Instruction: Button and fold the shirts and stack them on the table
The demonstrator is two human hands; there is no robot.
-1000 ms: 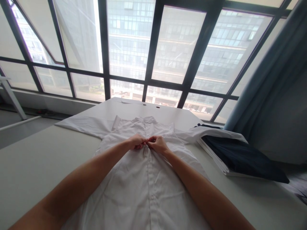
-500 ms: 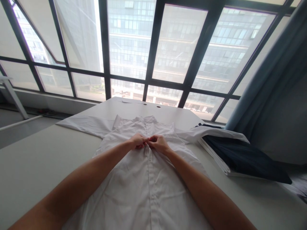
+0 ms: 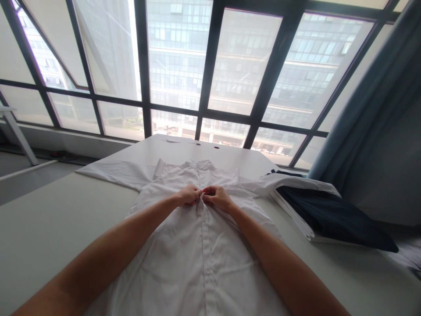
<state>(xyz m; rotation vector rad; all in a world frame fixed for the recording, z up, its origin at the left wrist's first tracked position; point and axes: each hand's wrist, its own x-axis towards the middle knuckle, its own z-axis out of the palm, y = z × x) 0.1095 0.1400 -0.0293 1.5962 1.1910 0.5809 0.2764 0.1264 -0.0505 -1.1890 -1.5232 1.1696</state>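
Note:
A white long-sleeved shirt [image 3: 177,259] lies front up with its collar toward the window and its sleeves spread to both sides. Its button placket runs down the middle. My left hand [image 3: 190,194] pinches the placket at chest height, lifting the cloth a little. Right beside it, my right hand [image 3: 217,197] also has thumb and fingers closed on the placket edge. The fingertips of both hands nearly meet there. Any button between them is too small and covered to make out.
The shirt lies on a white table [image 3: 42,228]. To the right is a stack of folded dark navy and white cloth [image 3: 329,219], with the shirt's right-hand sleeve resting over it. Behind stand large windows, with a blue-grey curtain [image 3: 368,109] at the right.
Both hands stay at the same spot on the placket. The fingers shift only slightly, and the right fingertips look a little more raised. The view has moved a touch.

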